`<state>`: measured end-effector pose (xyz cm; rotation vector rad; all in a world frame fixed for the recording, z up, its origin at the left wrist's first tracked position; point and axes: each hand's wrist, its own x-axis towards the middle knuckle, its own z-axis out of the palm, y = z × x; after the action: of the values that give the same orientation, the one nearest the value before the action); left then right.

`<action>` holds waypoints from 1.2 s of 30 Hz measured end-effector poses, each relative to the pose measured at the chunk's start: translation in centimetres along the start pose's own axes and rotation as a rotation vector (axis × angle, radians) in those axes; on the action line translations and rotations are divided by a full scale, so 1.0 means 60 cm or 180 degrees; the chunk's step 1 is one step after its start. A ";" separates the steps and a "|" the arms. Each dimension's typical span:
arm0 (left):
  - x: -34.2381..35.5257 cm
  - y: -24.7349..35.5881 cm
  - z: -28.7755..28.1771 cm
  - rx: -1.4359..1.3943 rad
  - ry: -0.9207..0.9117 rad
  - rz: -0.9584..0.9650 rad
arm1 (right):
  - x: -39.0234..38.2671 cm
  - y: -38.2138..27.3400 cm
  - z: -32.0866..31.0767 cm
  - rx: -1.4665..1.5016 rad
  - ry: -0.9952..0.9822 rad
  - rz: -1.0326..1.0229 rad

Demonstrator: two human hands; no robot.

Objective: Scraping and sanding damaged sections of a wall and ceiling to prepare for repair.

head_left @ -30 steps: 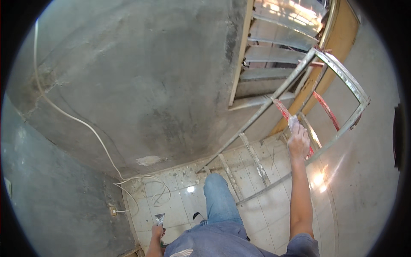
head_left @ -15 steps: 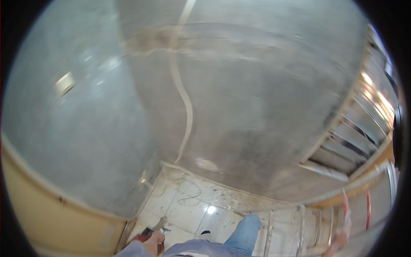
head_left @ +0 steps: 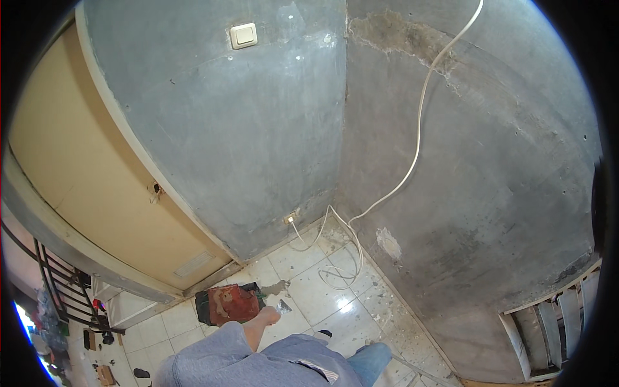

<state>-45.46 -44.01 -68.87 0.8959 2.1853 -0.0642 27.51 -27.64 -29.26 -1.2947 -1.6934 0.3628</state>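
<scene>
Scraper (head_left: 283, 307), flat greyish blade, gripped in left hand (head_left: 269, 315)

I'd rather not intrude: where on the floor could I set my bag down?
Bare tiles lie between the red-brown item and the dark object at lower left; a speckled patch between the scraper and the looped white cable. It's crowded around the left hand and by the right wall, where debris lies.

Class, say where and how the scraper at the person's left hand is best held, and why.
The scraper is probably best gripped at the end opposite its flat blade, coming from the person's side: the blade points away from the left hand, which hides the rest.
</scene>
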 end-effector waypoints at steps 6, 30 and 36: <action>-0.025 0.051 0.008 -0.0289 -0.0218 -0.0336 | -0.055 0.110 0.288 0.0237 -0.0003 0.0244; -0.028 0.205 -0.298 -0.2167 0.2172 -0.0017 | -0.040 0.141 0.719 0.1202 -0.0502 0.1241; -0.141 0.205 -0.503 -0.2814 0.3137 -0.0006 | 0.102 0.042 0.752 0.2310 -0.1675 0.3403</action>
<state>-52.98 -30.35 -39.03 0.4005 2.6137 1.4954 -7.36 -8.11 -51.17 -1.4683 -0.8881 1.8717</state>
